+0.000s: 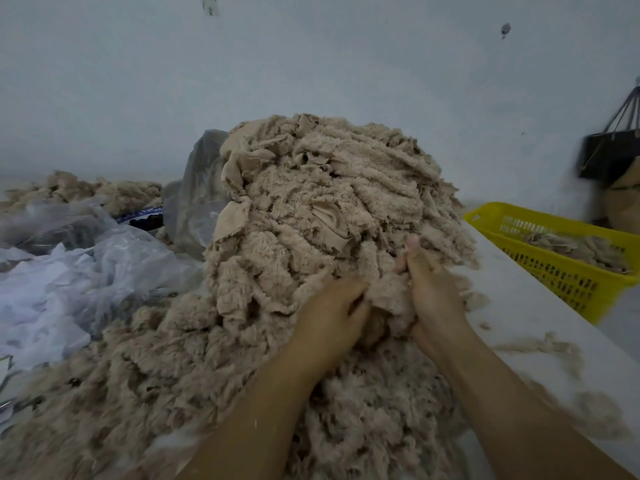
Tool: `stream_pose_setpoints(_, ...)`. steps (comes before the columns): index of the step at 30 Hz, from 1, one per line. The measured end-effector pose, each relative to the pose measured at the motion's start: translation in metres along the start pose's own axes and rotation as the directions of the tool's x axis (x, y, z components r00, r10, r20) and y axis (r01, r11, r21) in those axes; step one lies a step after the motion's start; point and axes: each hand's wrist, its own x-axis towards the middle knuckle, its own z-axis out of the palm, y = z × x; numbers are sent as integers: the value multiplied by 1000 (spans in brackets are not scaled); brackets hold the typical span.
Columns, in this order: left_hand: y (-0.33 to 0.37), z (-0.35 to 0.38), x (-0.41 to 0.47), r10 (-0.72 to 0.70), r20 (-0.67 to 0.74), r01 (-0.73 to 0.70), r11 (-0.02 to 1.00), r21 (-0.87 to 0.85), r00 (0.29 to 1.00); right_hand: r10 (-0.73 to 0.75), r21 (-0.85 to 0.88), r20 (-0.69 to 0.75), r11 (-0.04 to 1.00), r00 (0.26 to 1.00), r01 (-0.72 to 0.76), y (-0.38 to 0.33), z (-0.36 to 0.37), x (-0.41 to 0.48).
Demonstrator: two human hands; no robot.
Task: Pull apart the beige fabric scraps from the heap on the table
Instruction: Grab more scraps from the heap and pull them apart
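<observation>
Big heap point(311, 209) of beige fabric scraps covers most of the table point(519, 306), tallest near the far edge, spreading down to the near edge. Both hands are dug into its near-right foot: left hand point(332, 313) has fingers curled and buried in the pile, right hand point(429, 292) has its thumb up and fingers wrapped around a clump point(384, 289) pinched between the two. Main risk, as I judge it: they're pulling low, under the tall part, so the upper mass could slump forward over the hands or slide toward the right edge, where only a bare strip of table lies before the yellow basket point(491, 211). Unsorted scraps falling in there would mix with what's already in it. The scraps look matted, so a hard tug likely drags out a whole wad rather than single pieces, and could tear the fleecy ones. Loose fluff point(540, 348) already litters the right edge; more pulling probably sheds more, some going off the table. Plastic bags point(104, 265) touch the heap along the left side and could get dragged in if the pile shifts.
</observation>
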Motion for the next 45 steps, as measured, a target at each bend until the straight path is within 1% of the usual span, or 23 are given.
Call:
stream_pose_setpoints(1, -4, -4, 2, -54, -102, 49, 998, -51, 993, -22, 0, 4, 1000, 1000, 22, -1, 1, 0)
stream_pose_setpoints(3, -12, -14, 3, -262, -248, 200, 948, -247, 933, -36, 55, 13, 998, 999, 35, -5, -1, 0)
stream_pose_setpoints(5, -19, -19, 4, -516, -299, 324, 798, -509, 803, -6, 71, -1, 997, 1000, 6, -10, -6, 2)
stream_pose_setpoints(6, -22, -21, 4, -638, -276, 323, 659, -680, 719, 12, 52, -19, 999, 1000, -11, -11, -8, 3)
stream_pose_setpoints(7, -24, -25, 5, -732, -224, 263, 486, -833, 644, 23, 34, -44, 999, 999, -22, -12, -10, 3)
stream_pose_setpoints(9, -27, -36, 8, -823, -115, 35, 162, -986, 557, 21, -10, -111, 1000, 994, -23, -14, -15, 4)
stream_pose_setpoints(10, -28, -41, 9, -838, -78, -67, 50, -997, 540, 8, -54, -148, 998, 989, -16, -15, -18, 3)
stream_pose_setpoints(12, -31, -49, 9, -841, -24, -175, -84, -981, 541, -36, -175, -192, 985, 981, 2, -14, -24, 3)
stream_pose_setpoints(14, -29, -51, 8, -813, 26, -165, -149, -975, 582, -84, -297, -153, 954, 985, 35, -10, -25, 1)
stream_pose_setpoints(15, -27, -49, 8, -798, 51, -128, -159, -979, 601, -112, -360, -92, 930, 989, 71, -7, -24, 0)
stream_pose_setpoints(18, -21, -45, 8, -756, 79, 10, -96, -995, 650, -114, -534, 162, 825, 980, 184, 0, -8, -6)
stream_pose_setpoints(21, -18, -42, 7, -653, 64, 119, 40, -992, 755, -126, -519, 358, 797, 925, 309, 5, 6, -12)
stream_pose_setpoints(23, -13, -38, 7, -584, 67, 185, 145, -972, 809, -125, -544, 443, 750, 888, 377, 10, 9, -14)
stream_pose_setpoints(25, -8, -34, 5, -546, 58, 231, 255, -939, 836, -147, -569, 461, 708, 875, 419, 11, 11, -15)
stream_pose_setpoints(26, -6, -33, 4, -534, 40, 255, 335, -907, 844, -171, -569, 457, 698, 873, 435, 11, 11, -15)
stream_pose_setpoints(29, 0, -30, 2, -477, -40, 286, 591, -754, 878, -190, -511, 410, 763, 892, 397, 5, 12, -17)
stream_pose_setpoints(31, 3, -28, -1, -429, -40, 289, 671, -683, 903, -170, -499, 398, 785, 901, 368, 6, 11, -16)
stream_pose_setpoints(34, 6, -26, -4, -386, 40, 323, 707, -629, 922, -148, -573, 395, 732, 907, 370, 12, 8, -11)
stream_pose_setpoints(36, 7, -27, -5, -377, 66, 338, 721, -605, 924, -150, -570, 385, 737, 910, 363, 12, 6, -11)
stream_pose_setpoints(38, 7, -26, -4, -405, 39, 347, 725, -595, 914, -172, -533, 398, 756, 901, 380, 10, 7, -11)
stream_pose_setpoints(41, 6, -24, -3, -441, -1, 349, 710, -612, 897, -204, -536, 444, 720, 873, 441, 11, 12, -14)
stream_pose_setpoints(43, 4, -26, -2, -447, -53, 310, 696, -648, 893, -206, -540, 474, 700, 856, 467, 12, 14, -15)
stream_pose_setpoints(45, 3, -27, -2, -446, -87, 277, 683, -676, 891, -210, -520, 468, 719, 858, 460, 10, 13, -14)
